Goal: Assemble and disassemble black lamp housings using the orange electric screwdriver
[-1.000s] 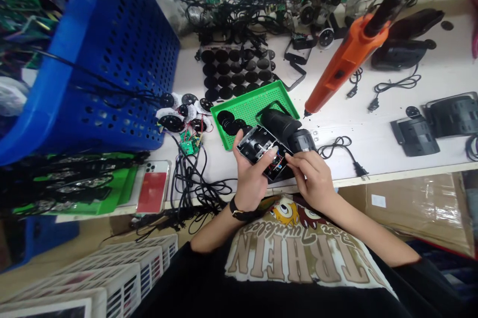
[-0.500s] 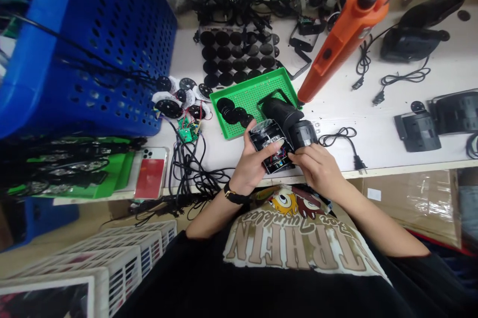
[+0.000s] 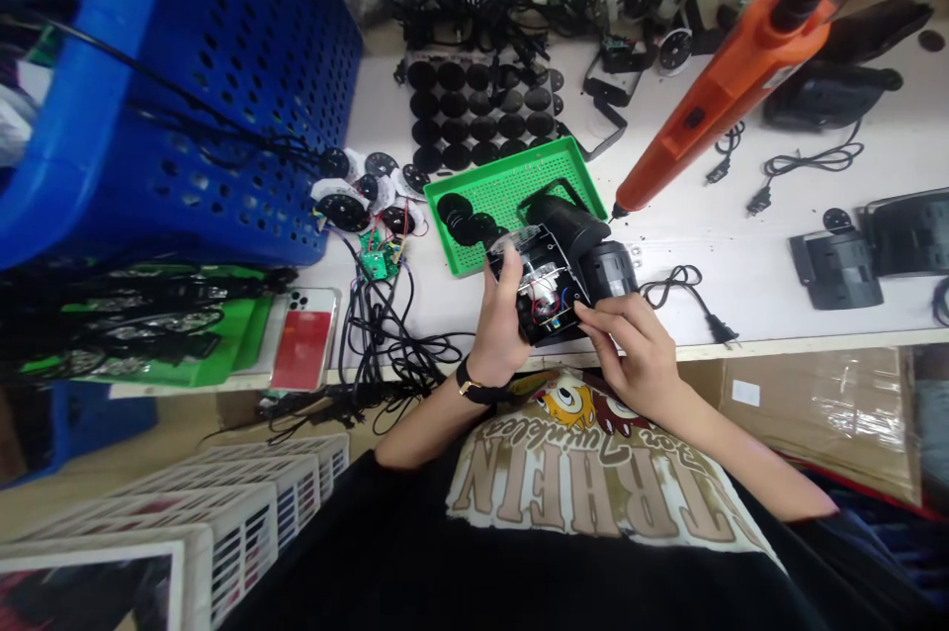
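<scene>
At the near edge of the bench (image 3: 689,255), both hands are working together: the left hand (image 3: 504,324) is clamping the open black housing (image 3: 549,290) steady, while the right hand (image 3: 634,354) is pinching its edge, clear of the thin wires (image 3: 549,307).

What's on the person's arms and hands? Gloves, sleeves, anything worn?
The left hand and right hand are bare, with no gloves. The left wrist wears a black strap watch with a gold-coloured fitting. The forearms are bare up to the short black sleeves of a black T-shirt, which has a beige cartoon print. No cables are attached to either arm.
</scene>
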### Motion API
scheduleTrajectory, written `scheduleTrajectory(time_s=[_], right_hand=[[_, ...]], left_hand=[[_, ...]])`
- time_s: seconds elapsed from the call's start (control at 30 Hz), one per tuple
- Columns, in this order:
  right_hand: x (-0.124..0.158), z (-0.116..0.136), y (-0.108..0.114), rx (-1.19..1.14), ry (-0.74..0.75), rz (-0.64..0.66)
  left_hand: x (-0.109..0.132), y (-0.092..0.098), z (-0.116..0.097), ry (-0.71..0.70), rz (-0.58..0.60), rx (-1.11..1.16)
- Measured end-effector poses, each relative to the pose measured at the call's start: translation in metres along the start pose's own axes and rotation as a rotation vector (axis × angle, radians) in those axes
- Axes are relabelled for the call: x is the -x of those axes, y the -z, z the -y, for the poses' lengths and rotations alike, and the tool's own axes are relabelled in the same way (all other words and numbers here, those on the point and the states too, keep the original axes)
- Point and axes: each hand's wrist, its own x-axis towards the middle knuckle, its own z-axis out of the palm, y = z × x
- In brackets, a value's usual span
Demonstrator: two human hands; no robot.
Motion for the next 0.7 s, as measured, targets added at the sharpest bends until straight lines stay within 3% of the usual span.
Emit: scheduleTrajectory(time_s=[0.17, 0.27, 0.47, 0.6, 0.7], right_hand=[[0.0, 0.003, -0.002, -0.059, -0.159, -0.034], [0.001, 0.004, -0.001, -0.051, -0.169, -0.043], [0.003, -0.001, 0.007, 0.045, -0.006, 0.036], [-0.001, -0.002, 0.011, 0.214, 0.168, 0.158], [0.0, -0.004, 0.013, 0.331, 0.289, 0.235]], left_hand=[[-0.001, -0.003, 0.0, 0.091, 0.071, 0.057], [0.003, -0.003, -0.002, 0.074, 0.062, 0.086], [0.015, -0.004, -0.014, 0.059, 0.027, 0.066], [0.017, -0.004, -0.017, 0.032, -0.025, 0.024], [0.017, -0.002, -0.014, 0.017, 0.004, -0.016]])
